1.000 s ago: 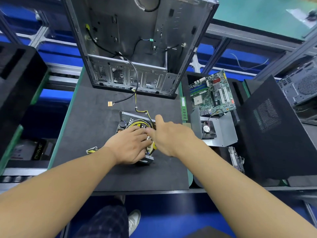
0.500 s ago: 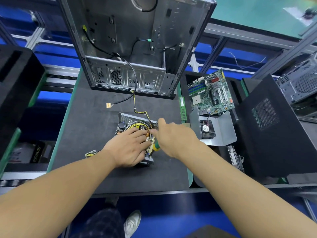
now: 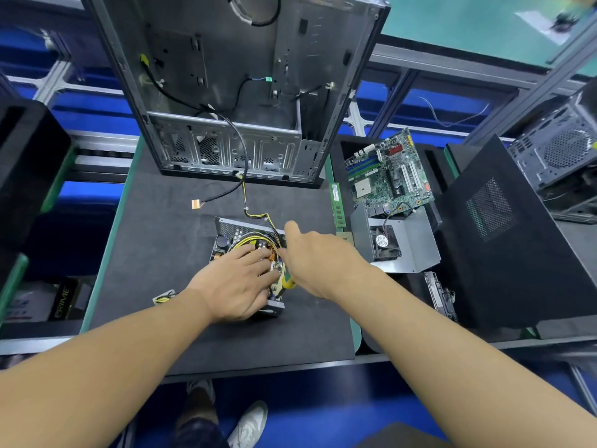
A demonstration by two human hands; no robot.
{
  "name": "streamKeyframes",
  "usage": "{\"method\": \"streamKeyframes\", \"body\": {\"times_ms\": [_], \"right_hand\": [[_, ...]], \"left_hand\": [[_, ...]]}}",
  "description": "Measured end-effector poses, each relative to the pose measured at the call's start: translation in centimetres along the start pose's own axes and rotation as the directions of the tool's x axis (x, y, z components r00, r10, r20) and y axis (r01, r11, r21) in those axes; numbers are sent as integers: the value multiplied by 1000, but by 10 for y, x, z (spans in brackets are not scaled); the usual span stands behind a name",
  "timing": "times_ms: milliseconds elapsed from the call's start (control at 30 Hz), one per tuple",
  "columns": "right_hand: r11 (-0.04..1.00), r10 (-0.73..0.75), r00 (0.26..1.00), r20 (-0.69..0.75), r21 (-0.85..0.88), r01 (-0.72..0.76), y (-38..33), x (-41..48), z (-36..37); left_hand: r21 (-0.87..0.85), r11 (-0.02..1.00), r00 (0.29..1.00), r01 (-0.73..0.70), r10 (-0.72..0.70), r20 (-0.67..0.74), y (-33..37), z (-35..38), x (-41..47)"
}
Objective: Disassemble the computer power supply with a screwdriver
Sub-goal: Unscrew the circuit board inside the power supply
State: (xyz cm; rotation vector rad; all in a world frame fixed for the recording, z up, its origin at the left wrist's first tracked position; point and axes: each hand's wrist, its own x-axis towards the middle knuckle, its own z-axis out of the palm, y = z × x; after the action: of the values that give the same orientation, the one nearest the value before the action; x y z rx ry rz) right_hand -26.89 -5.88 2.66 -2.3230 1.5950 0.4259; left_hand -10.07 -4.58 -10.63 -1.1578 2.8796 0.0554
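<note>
The opened power supply lies on the black mat, its circuit board and yellow wires showing. My left hand lies flat on top of the board, fingers spread and pressing it down. My right hand grips a screwdriver with a yellow and green handle; the handle sticks out below the palm and the shaft is hidden at the supply's right side. A yellow-black cable runs from the supply up to the empty computer case.
The case stands at the mat's far edge. Right of the mat lie a RAM stick, a green motherboard, the metal cover with a fan and a black side panel. A loose connector lies left of the cable.
My right hand has drawn slightly right off the supply, so the screwdriver's yellow-green handle now shows. My left hand stays pressed on the board.
</note>
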Motion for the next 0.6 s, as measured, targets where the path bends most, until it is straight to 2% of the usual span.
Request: {"method": "streamKeyframes", "body": {"times_ms": [100,167,233,333,400,467,600], "right_hand": [[972,-54,983,178,234,11,2,3,-10],[960,-29,966,256,275,-44,3,0,-11],[959,64,972,224,257,-122,4,-4,-5],[974,177,979,104,122,-190,5,-4,2],[988,139,989,49,61,-142,5,-1,3],[994,65,996,61,86,-70,5,2,0],[964,-13,956,294,257,-66,6,6,-13]], "left_hand": [[3,1000,997,-21,21,-77,2,-3,-2],[-16,999,995,-38,36,-97,2,-4,-3],[-15,999,996,-41,40,-82,2,-5,-2],[-17,999,997,-33,31,-64,2,-6,-1],[-30,999,999,-15,14,-36,2,-7,-2],[-25,1000,1000,-8,7,-19,1,-6,-1],[-21,1000,995,-19,17,-97,2,-7,-2]]}}
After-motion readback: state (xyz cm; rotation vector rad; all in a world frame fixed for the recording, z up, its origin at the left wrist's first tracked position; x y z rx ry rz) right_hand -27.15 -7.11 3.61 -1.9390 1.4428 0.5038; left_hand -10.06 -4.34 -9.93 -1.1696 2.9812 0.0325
